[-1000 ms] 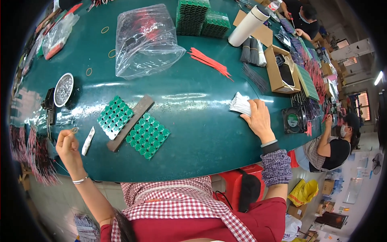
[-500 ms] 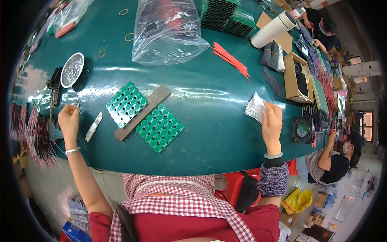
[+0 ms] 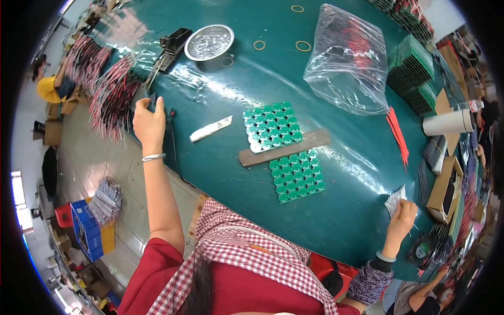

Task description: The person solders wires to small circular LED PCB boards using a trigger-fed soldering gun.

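Observation:
At the table's left edge is my left hand (image 3: 148, 123), thumb and forefinger apart, the other fingers curled partly out of sight. A small dark object lies just beyond its fingertips, and I see nothing clearly held. Far to the right, my right hand (image 3: 401, 218) pinches at a bundle of thin white wires (image 3: 395, 201) on the table; a thin white strand shows beside the hand. Between my hands lie two panels of round green circuit boards, one farther (image 3: 273, 126) and one nearer (image 3: 297, 176). A brown flat bar (image 3: 286, 147) lies between them.
A crumpled whitish strip (image 3: 211, 128) lies left of the panels. Behind are a metal bowl (image 3: 210, 43), a black stand (image 3: 173, 50) and a clear bag (image 3: 346, 63). Red wires (image 3: 397, 136), a white flask (image 3: 449, 123) and a cardboard box (image 3: 445, 189) stand right. Red-black wires (image 3: 118, 94) hang left.
The view has swung to the left. My left hand has gone from a closed fist to thumb and forefinger apart near the table edge. My right hand stays at the white wires, its fingertips now pinched.

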